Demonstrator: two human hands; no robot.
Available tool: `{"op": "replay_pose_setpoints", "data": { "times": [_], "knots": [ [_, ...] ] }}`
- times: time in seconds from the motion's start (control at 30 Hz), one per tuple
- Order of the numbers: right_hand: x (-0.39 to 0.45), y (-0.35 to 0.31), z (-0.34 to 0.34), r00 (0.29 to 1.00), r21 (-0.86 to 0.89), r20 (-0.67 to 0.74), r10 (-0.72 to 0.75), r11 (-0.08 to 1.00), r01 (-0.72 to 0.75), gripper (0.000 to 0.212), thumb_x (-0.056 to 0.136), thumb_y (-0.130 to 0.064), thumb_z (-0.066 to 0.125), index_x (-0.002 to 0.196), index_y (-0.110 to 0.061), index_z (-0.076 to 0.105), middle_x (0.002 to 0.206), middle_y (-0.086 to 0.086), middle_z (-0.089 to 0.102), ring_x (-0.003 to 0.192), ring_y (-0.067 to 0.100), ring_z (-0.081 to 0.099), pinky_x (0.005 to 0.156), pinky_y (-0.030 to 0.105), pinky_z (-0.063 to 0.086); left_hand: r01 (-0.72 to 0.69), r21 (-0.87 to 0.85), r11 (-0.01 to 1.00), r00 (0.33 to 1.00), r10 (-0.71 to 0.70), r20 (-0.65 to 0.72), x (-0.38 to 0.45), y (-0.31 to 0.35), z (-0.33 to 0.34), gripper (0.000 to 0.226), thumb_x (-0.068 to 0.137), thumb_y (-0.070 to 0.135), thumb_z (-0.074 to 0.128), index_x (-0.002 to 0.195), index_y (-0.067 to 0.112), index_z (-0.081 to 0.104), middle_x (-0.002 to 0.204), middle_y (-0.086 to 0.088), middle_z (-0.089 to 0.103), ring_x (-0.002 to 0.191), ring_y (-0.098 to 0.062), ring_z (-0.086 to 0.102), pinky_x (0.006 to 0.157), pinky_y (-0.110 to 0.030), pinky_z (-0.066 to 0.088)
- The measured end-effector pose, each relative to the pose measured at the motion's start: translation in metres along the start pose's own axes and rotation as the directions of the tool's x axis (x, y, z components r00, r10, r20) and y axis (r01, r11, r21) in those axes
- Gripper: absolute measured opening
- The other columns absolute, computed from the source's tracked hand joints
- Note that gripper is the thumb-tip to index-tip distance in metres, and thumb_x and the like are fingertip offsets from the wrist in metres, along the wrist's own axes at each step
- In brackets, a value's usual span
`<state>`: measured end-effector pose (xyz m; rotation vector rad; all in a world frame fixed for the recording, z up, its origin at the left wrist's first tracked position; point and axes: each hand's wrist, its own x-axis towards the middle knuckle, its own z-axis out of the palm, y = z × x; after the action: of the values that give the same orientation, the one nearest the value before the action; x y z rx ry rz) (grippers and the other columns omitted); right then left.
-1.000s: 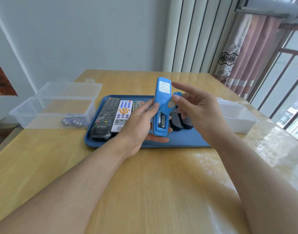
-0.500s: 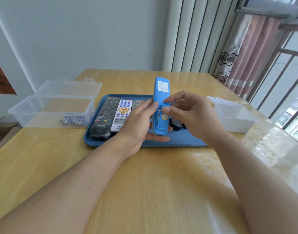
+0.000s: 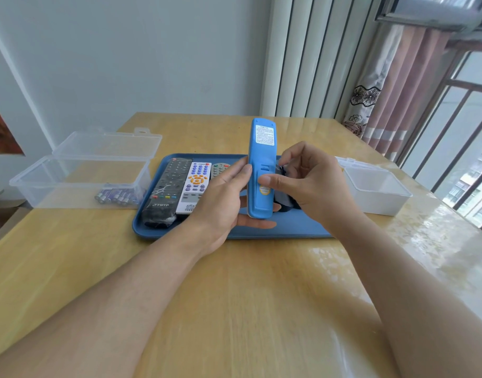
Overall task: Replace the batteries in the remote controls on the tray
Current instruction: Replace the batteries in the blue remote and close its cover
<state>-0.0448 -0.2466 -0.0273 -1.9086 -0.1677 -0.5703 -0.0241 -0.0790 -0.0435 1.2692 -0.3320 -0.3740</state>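
- The blue tray [image 3: 289, 230] lies on the wooden table [image 3: 234, 296].
- The blue remote [image 3: 261, 170] stands almost straight up over the middle of the tray. Its back faces us, and a white sticker sits near its top.
- The left hand [image 3: 220, 197] holds the blue remote from the left side. Its fingers wrap around the remote's edge, and one fingertip pokes out under the remote's bottom.
- The right hand [image 3: 310, 184] is on the right side of the remote. Its thumb presses on the back cover of the remote, just above a small yellow sticker. Its other fingers curl behind the remote.
- On the left part of the tray lie a black remote [image 3: 167, 192], a white remote [image 3: 195, 186] and a grey remote [image 3: 220, 169], side by side.
- A dark remote [image 3: 284, 203] lies on the tray behind the right hand.
- Left of the tray stands an open clear box [image 3: 78, 181] with small batteries [image 3: 117, 197] inside.
- Right of the tray stands a white box [image 3: 376, 190].
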Motion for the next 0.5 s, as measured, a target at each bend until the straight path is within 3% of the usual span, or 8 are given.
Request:
{"op": "replay_pose_setpoints", "data": {
  "times": [0.17,0.3,0.43,0.5],
  "knots": [
    [-0.0012,-0.0009,-0.001,0.999,0.008,0.022,0.034,0.999,-0.034,0.041,0.068,-0.028,0.091,0.075,-0.018,0.052,0.054,-0.008,0.043,0.05,0.008,0.034,0.046,0.018,0.032,-0.018,0.032,0.999,1.0,0.019,-0.005,-0.0002,-0.0003,0.0012,0.031,0.109,0.031,0.044,0.131,0.029,0.065,0.113,-0.008,0.072,0.083,-0.028,0.075,0.064,-0.047,0.062],
    [-0.0011,-0.0005,-0.0014,0.999,-0.021,0.018,0.047,0.999,-0.047,0.04,0.068,-0.028,0.091,0.073,-0.018,0.053,0.051,-0.014,0.044,0.048,0.006,0.035,0.045,0.017,0.033,-0.029,0.059,0.998,1.0,0.029,-0.005,0.0012,0.0002,0.0002,0.033,0.108,0.033,0.045,0.137,0.033,0.062,0.117,-0.005,0.072,0.083,-0.024,0.075,0.065,-0.048,0.062],
    [-0.0019,0.0011,0.0028,0.999,0.023,-0.007,0.033,0.999,-0.032,0.034,0.067,-0.036,0.089,0.08,-0.019,0.062,0.054,-0.004,0.043,0.05,0.012,0.035,0.046,0.022,0.032,-0.087,0.266,0.96,0.996,0.092,-0.003,0.0019,0.0036,-0.0025,0.036,0.108,0.038,0.04,0.139,0.049,0.056,0.102,0.004,0.072,0.084,-0.021,0.067,0.055,-0.032,0.05],
    [-0.0031,0.0012,0.0048,1.0,0.016,0.001,0.023,1.0,-0.023,0.032,0.069,-0.041,0.084,0.086,-0.021,0.066,0.056,-0.004,0.046,0.05,0.011,0.038,0.046,0.02,0.034,-0.12,0.348,0.93,0.992,0.125,0.009,0.003,0.0064,-0.003,0.041,0.108,0.036,0.036,0.142,0.054,0.049,0.127,0.009,0.068,0.108,-0.011,0.063,0.077,-0.03,0.054]
  ]
}}
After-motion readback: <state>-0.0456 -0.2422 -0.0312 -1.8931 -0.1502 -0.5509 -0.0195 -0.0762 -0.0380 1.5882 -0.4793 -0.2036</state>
